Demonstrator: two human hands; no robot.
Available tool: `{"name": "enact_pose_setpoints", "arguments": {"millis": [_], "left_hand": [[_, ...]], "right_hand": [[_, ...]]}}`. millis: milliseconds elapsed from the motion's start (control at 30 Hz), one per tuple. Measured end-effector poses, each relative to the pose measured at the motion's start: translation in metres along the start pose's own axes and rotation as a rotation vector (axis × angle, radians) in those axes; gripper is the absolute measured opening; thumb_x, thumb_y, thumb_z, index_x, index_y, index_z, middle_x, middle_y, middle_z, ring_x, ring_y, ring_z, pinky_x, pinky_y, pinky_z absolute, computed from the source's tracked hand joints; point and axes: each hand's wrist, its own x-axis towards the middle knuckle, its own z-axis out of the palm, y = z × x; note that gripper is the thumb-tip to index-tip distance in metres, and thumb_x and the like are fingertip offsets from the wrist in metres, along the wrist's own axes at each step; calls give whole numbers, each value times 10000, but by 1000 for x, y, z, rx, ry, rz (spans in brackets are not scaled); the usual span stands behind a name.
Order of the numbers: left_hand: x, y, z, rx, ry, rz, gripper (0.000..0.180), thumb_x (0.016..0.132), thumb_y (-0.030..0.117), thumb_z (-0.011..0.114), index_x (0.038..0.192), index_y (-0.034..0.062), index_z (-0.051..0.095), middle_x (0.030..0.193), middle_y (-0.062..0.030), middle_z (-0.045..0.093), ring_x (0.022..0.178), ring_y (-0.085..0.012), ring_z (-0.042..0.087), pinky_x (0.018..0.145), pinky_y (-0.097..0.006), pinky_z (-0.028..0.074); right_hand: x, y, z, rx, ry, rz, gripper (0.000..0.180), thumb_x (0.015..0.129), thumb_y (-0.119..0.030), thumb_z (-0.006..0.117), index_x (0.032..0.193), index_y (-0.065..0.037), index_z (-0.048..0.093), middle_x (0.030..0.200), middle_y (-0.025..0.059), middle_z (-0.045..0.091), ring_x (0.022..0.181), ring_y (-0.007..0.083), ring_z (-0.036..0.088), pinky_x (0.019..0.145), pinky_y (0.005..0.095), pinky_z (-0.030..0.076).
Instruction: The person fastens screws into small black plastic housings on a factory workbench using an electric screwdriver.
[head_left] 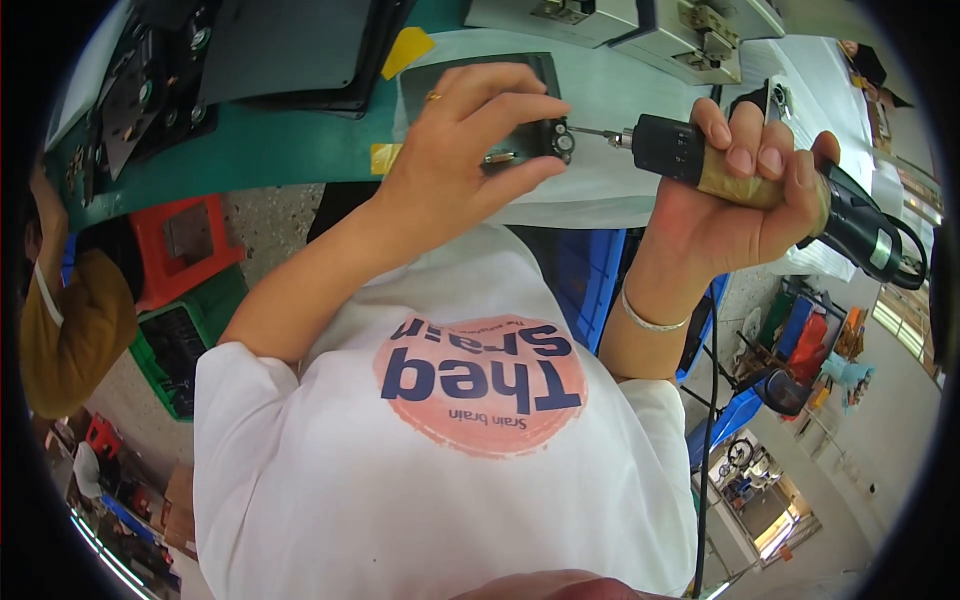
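Observation:
My right hand (735,205) wraps round a black electric screwdriver (668,148) with tan tape about its grip. The thin bit points left and reaches a small black part with round silver fittings (563,142). My left hand (445,150) has its thumb and forefinger closed on either side of that part. Beneath the left hand lies a dark flat panel (425,85), partly hidden by the fingers. A small metal pin-like piece shows under the left palm. Whether the bit sits in a screw is too small to tell.
Dark panels (285,50) are stacked at the far left of the green table (290,150), beside black parts with round fittings (145,90). Yellow pieces (408,50) lie near them. Grey metal equipment (660,50) stands at the back. Another person's sleeve (95,330) shows left, near a red stool (185,250).

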Motion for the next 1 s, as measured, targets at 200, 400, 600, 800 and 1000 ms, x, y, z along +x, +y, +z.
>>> {"name": "enact_pose_setpoints", "arguments": {"millis": [200,400,600,800,1000], "left_hand": [[1,-7,5,-114,43,3,246,794,73,820,1030,80,751,1202,-78,621,1075,-215,609,868,-300,507],[-2,-7,1,-141,30,-76,155,805,67,808,954,78,766,1199,-66,625,1060,-207,601,860,-297,504],[-4,-8,0,-71,-3,-73,164,794,71,811,952,81,765,1201,-47,621,1108,-212,570,875,-304,484],[-5,-7,-2,-56,-12,-73,164,792,70,812,948,83,762,1203,-46,621,1099,-216,570,873,-312,485],[-6,-7,-3,-10,-16,-35,151,781,64,814,917,78,751,1199,-49,621,1122,-241,568,896,-332,486]], "right_hand": [[-7,6,10,-99,-43,39,285,960,-257,513,708,-125,520,684,-15,484,661,123,485,724,359,406],[-7,11,4,16,-113,9,229,981,-183,493,1210,-170,496,736,11,502,661,152,492,692,406,440],[-12,15,9,-110,-174,-16,314,944,-165,579,1245,-203,500,755,-6,546,658,136,501,692,379,415],[-12,21,1,8,-243,3,486,993,-83,456,1424,-255,310,786,48,512,652,190,517,673,441,477],[-14,25,7,-66,-317,-33,518,974,-62,506,1430,-176,289,760,75,538,607,208,527,615,432,493]]}}
